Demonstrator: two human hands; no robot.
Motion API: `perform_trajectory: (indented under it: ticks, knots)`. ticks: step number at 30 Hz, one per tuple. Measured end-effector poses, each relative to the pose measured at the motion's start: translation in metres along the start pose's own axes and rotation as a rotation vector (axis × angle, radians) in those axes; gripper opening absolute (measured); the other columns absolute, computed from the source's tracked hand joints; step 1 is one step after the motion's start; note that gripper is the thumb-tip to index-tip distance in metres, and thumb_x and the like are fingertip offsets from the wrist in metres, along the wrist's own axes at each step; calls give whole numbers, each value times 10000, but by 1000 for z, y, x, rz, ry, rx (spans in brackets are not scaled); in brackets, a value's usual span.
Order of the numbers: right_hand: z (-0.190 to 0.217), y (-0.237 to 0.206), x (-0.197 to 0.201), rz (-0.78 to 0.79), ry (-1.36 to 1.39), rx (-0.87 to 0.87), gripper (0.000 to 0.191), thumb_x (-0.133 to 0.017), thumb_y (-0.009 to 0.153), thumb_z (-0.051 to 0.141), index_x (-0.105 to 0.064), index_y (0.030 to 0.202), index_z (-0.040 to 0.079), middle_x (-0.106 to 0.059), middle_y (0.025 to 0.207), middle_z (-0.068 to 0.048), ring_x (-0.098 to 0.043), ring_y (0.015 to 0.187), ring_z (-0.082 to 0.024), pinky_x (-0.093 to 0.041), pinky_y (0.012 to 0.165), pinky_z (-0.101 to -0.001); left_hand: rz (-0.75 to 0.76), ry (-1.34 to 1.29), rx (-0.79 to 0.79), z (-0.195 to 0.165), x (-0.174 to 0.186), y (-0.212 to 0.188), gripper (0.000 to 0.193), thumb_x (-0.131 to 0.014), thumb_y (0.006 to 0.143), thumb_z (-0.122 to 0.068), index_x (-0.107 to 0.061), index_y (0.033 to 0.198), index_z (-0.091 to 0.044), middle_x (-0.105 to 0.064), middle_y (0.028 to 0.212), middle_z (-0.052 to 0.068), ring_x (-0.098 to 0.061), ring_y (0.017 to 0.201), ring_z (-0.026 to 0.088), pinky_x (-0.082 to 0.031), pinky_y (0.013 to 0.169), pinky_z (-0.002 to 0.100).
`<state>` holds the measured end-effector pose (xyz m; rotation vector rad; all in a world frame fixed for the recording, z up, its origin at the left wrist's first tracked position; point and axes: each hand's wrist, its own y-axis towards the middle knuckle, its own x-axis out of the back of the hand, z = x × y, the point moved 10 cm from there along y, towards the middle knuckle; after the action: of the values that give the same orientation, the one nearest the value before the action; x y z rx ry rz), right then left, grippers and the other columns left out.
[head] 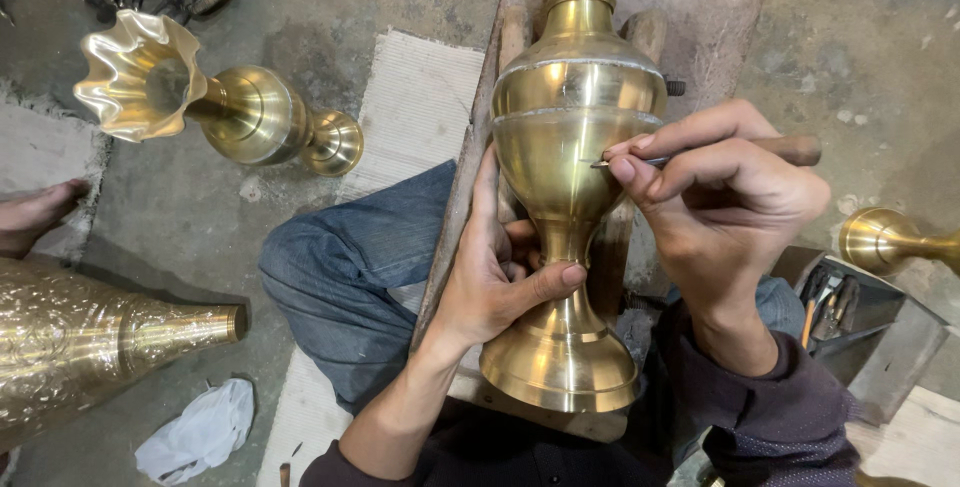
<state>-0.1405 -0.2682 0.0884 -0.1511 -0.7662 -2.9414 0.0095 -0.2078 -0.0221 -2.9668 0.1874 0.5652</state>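
Observation:
A tall plain brass vase (575, 117) lies lengthwise over a wooden block, its base toward me. My left hand (500, 267) grips the vase's narrow stem just above the flared foot. My right hand (715, 197) holds a thin metal engraving tool with a wooden handle (790, 150); its tip touches the vase's round belly.
A fluted-mouth brass vase (215, 107) lies on the floor at upper left. An engraved brass vessel (90, 337) lies at lower left, and beside it is another person's bare foot (35, 212). A white crumpled bag (200, 432), a tool tray (835, 307) and another brass piece (890, 240) lie around.

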Motion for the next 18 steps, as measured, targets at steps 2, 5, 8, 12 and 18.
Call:
perform_trajectory:
  ticks: [2,5,8,12,18]
  knots:
    - [2,2,-2,13,-3,18,217,-775,921,-110,-624,817,6,-663,980,-115,-734,849,-148,-668,816,-271,0,-18,5,1,-1,0,1287,-845,852,-172,126,1693,-85,-726,1167,206,-715,918,132,-525,735,200]
    - [3,6,-3,51,-14,63,229,-782,911,-117,-626,796,2,-669,960,-123,-734,824,-155,-683,810,-289,-3,-40,11,3,-2,1,1288,-844,859,-161,133,1695,-92,-722,1186,212,-726,982,152,-547,782,216]
    - [2,12,-4,99,-33,125,248,-808,885,-128,-628,771,0,-677,932,-133,-733,809,-167,-680,776,-291,-8,-34,13,6,-1,3,1296,-847,859,-147,141,1695,-96,-717,1209,216,-725,1017,162,-558,810,227]
    - [2,18,-3,168,-47,184,256,-824,837,-130,-626,746,5,-675,899,-139,-721,811,-177,-666,740,-283,-12,-29,16,10,-2,4,1303,-846,857,-138,154,1691,-101,-715,1211,208,-722,999,161,-557,790,228]
    - [-2,14,0,129,-86,134,258,-822,882,-138,-619,786,-10,-679,943,-152,-733,809,-177,-663,754,-271,-16,2,40,14,-1,7,1308,-841,849,-137,163,1685,-104,-728,1165,203,-718,930,152,-535,734,210]
